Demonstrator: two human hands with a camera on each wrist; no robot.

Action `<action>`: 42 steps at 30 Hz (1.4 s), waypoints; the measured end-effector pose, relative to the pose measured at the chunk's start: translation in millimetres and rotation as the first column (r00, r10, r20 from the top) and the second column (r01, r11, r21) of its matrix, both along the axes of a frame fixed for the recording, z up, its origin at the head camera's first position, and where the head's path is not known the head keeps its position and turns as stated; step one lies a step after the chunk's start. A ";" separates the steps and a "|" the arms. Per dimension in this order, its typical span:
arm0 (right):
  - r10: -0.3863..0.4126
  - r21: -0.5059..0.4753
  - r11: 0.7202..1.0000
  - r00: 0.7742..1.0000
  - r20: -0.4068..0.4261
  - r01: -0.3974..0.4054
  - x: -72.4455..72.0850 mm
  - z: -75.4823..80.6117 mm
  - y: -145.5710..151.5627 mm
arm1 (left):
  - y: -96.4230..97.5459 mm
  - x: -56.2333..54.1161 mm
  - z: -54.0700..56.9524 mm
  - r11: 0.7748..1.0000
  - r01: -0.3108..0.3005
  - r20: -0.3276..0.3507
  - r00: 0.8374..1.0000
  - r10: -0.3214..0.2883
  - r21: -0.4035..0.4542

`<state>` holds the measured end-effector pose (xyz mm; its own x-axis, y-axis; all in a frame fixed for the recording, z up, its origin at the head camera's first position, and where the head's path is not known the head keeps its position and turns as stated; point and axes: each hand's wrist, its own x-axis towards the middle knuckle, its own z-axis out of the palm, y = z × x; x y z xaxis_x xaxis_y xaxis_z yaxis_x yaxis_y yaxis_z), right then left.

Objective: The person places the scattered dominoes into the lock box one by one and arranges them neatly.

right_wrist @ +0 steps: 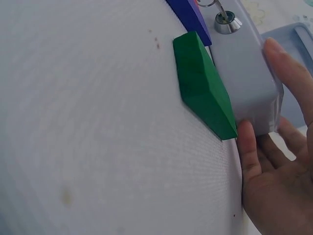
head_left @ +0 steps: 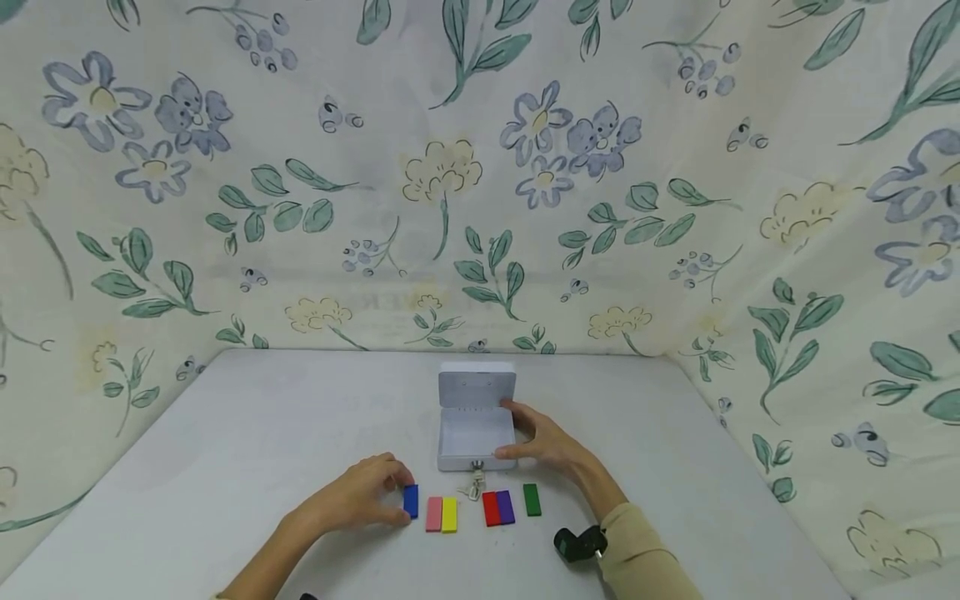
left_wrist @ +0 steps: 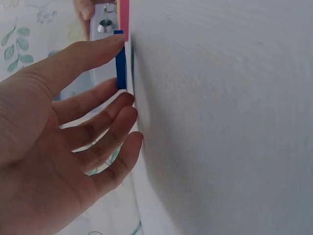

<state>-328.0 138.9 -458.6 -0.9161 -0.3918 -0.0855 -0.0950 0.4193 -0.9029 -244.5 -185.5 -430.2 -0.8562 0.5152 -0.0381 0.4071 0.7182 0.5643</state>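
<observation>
– What do we find at the left of the white table (head_left: 187,483)?

– We see the left hand (head_left: 356,497), its thumb and a finger pinching the blue block (head_left: 411,502) by its two ends.

– And just right of that?

– We have the pink block (head_left: 434,515) and the yellow block (head_left: 449,515), lying right next to each other.

– Farther back, what do we make out?

– We make out the box (head_left: 453,463), its lid (head_left: 476,388) raised, with keys (head_left: 475,483) hanging from the lock (right_wrist: 228,23) on its front.

– In front of its right part?

– We spot the red block (head_left: 491,509) and the purple block (head_left: 506,507) side by side, then the green block (head_left: 532,500), a little apart.

– And the right hand (head_left: 551,442)?

– We see it holding the box's right side, thumb at the front rim, fingers spread toward the back.
</observation>
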 end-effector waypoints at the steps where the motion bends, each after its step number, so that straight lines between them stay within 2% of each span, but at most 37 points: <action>1: 0.000 0.001 1.000 1.000 -0.003 0.000 0.1 -0.5 0.3 | -0.2 -0.4 -0.2 1.000 0.003 0.001 1.000 -0.003 0.009; 5: 0.003 -0.003 1.000 1.000 -0.002 -0.003 -0.1 -2.4 0.8 | -1.4 -2.3 -0.8 0.999 0.016 -0.007 1.000 -0.016 0.035; 12: 0.010 -0.031 0.999 1.000 0.002 -0.010 -1.2 -5.3 1.0 | 0.3 -3.9 0.3 0.999 0.002 -0.033 0.999 0.000 0.037; 21: 0.029 -0.035 0.999 1.000 -0.004 -0.029 6.9 -6.8 3.8 | 4.6 2.6 -2.0 1.000 -0.003 -0.102 0.995 0.005 0.023; 29: 0.031 -0.038 0.999 0.999 -0.009 -0.032 11.4 -8.7 5.6 | 14.2 5.8 4.3 0.999 -0.034 -0.092 0.995 0.037 0.034; 36: 0.037 -0.026 0.999 0.999 -0.013 -0.037 12.0 -9.5 7.2 | 20.7 5.2 7.8 0.998 -0.040 -0.139 0.989 0.046 0.047; 42: 0.033 -0.017 0.999 0.999 -0.009 -0.033 13.6 -9.0 8.7 | 28.4 5.3 10.7 0.996 -0.074 -0.165 0.983 0.081 0.047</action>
